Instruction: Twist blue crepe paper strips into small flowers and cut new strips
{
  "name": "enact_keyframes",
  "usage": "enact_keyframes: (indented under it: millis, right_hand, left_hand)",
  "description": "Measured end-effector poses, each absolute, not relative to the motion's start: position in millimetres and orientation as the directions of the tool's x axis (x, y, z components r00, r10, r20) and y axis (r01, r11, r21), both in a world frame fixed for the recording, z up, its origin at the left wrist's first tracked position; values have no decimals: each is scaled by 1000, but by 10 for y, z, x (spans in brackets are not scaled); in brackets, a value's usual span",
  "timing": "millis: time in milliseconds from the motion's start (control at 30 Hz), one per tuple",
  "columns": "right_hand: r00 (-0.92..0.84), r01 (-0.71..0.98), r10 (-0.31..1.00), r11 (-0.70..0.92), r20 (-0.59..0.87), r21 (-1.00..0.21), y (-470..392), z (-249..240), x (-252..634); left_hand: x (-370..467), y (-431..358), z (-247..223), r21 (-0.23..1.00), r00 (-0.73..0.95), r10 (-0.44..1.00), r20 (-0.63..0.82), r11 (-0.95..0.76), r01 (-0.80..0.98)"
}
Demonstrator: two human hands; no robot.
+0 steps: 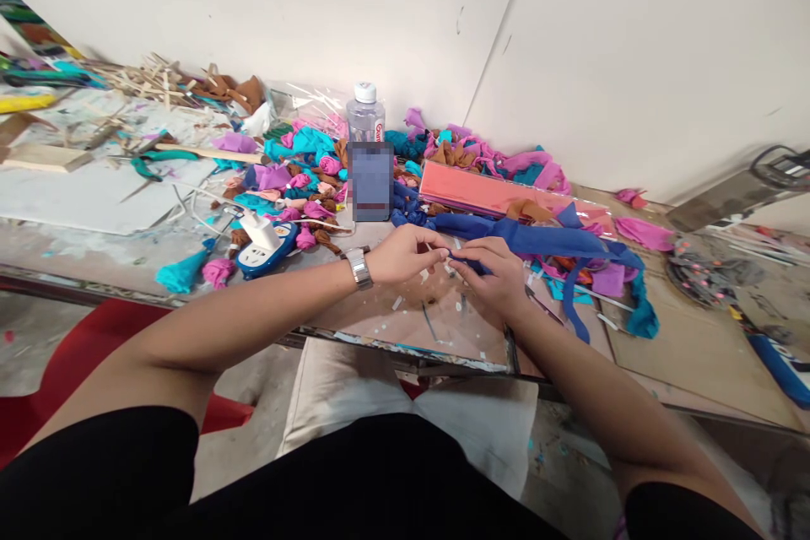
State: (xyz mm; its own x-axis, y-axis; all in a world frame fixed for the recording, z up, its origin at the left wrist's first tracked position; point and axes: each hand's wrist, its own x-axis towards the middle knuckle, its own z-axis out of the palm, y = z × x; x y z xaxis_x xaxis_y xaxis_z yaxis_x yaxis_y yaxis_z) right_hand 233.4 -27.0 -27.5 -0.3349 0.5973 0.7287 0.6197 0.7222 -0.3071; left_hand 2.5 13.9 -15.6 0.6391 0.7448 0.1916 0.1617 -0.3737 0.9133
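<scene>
The small dark blue cloth (pixel 477 267) is between the two hands, above the table (pixel 354 314), nearer the wearer than the phone (pixel 372 190) and a little to that phone's right. It looks very light and soft, a bunched or rolled bit of thin fabric that should give under the fingers and spring loose if let go; breakage seems no worry, but fraying or unrolling may be. The best hold is probably a pinch close to its tip, with a second pinch along its body to keep it tight.

The right hand (pixel 499 272) has thumb and fingers closed on the cloth. The left hand (pixel 410 257) has its thumb and fingertips drawn together at the cloth's near end; whether they pinch the cloth or some thin thing is too small to tell.

Right of the phone, beyond the hands, lies a long blue strip (pixel 528 236), seemingly limp and matte, hence not slippery; an edge or end would be easy to lift. Behind it, also right of the phone, is a coral-coloured packet (pixel 487 190). A bottle (pixel 365 114) stands just behind the phone. Left of the phone are crumpled fabric pieces (pixel 307 160), a power socket (pixel 262 255) and, farther left, pliers (pixel 148 164).
</scene>
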Motion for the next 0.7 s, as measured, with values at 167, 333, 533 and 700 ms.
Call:
enact_keyframes:
  millis: [167,333,533,700]
  right_hand:
    - [-307,624,622,703,720,-341,-283,-244,2313]
    - [-306,611,630,705,714,-360,-285,-253,2312]
    - [-315,609,674,684,668,-403,-261,-313,2346]
    - [-324,592,645,709,692,-383,-245,-338,2360]
  left_hand:
    - [22,111,-152,876,651,725,226,-443,190]
    - [12,75,-100,816,666,698,263,-529,232]
    - [2,88,-116,781,694,664,278,-577,239]
    - [11,112,-157,833,686,685,246,-512,212]
